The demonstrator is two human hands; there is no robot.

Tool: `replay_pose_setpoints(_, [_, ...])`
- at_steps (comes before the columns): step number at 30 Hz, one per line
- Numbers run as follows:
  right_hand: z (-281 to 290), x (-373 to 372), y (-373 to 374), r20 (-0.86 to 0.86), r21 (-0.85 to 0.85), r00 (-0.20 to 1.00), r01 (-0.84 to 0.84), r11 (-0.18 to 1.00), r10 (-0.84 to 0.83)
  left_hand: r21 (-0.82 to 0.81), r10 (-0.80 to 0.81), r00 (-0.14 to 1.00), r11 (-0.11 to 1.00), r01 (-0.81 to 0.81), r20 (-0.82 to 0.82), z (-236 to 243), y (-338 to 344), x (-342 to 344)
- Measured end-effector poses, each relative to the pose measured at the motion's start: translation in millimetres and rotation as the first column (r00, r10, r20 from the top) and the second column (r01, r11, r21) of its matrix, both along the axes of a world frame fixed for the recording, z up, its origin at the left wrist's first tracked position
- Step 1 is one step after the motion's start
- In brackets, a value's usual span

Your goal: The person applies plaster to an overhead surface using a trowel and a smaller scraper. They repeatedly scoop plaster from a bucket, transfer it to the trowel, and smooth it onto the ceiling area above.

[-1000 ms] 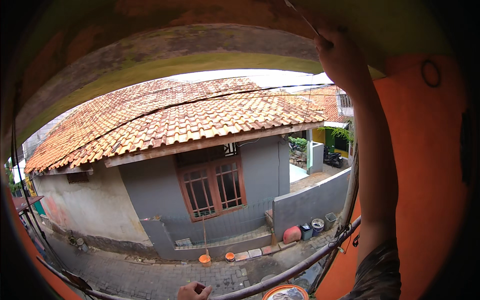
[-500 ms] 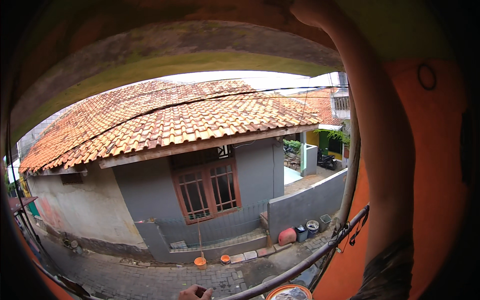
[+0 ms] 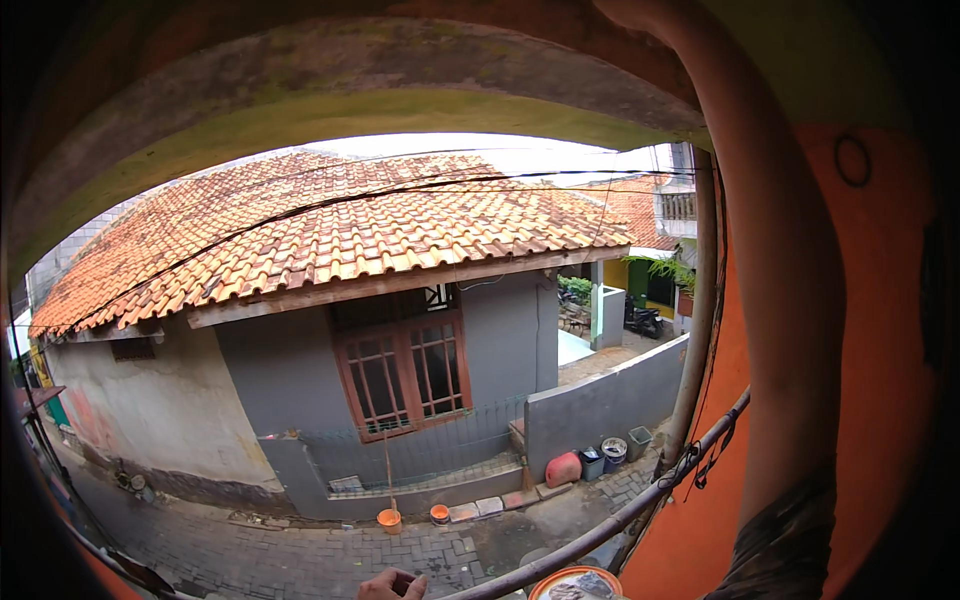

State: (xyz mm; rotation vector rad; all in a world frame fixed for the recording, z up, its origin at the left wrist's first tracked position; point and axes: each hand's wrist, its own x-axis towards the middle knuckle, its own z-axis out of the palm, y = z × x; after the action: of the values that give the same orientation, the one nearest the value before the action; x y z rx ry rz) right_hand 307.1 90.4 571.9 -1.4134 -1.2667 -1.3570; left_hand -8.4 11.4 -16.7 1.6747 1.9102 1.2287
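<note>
My left hand (image 3: pixel 392 584) shows at the lower edge with its fingers curled in. Whatever it grips, if anything, is cut off below. My right arm (image 3: pixel 785 250) reaches up along the right side to the beam overhead; only the base of my right hand (image 3: pixel 628 10) shows at the top edge, its fingers hidden. Right of my left hand, a round orange-rimmed tub (image 3: pixel 574 584) holds greyish-white stuff I cannot make out. A pole-like rail (image 3: pixel 620 520) slants past the tub up to the orange wall (image 3: pixel 885 300).
A weathered concrete beam (image 3: pixel 350 65) spans overhead. Dark wires (image 3: pixel 330 210) cross in front of a tiled roof (image 3: pixel 400 215). Below lies a paved lane (image 3: pixel 300 555) with orange buckets (image 3: pixel 389 521), a red container (image 3: pixel 563 469) and several bins beside a grey wall (image 3: pixel 610 395).
The view has shifted slightly, moving the house a little left and the beam down. My right hand has slipped farther past the top edge. My left hand stays curled in place.
</note>
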Motion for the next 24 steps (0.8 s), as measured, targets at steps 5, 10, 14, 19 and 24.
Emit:
replay_pose_setpoints(5, [-7.5,-15.8,-11.6,-0.167,-0.086,0.976,-0.154,0.984,0.138,0.007,0.005,1.0,1.0,-0.005,0.003,-4.1,-0.5,-1.7])
replay_pose_setpoints(10, [-13.6,-22.1,3.7,-0.205,-0.07,0.961,-0.205,0.976,0.187,0.02,-0.003,1.0,1.0,0.002,0.014,-6.1,-0.9,-1.9])
replay_pose_setpoints(14, [-37.5,-31.0,4.5,-0.272,-0.062,0.9,-0.371,0.927,0.342,0.019,-0.018,0.999,1.0,0.017,0.033,6.0,-5.6,1.6])
replay_pose_setpoints(19, [-51.2,-39.8,-7.1,-0.263,-0.041,0.928,-0.285,0.958,0.265,0.019,-0.023,0.999,1.0,0.022,0.045,-2.3,-3.2,1.4])
replay_pose_setpoints(24, [-52.3,-21.9,-2.6,-0.157,-0.06,0.908,-0.401,0.914,0.388,-0.022,-0.023,0.998,0.999,0.024,0.053,-7.6,-1.2,0.2])
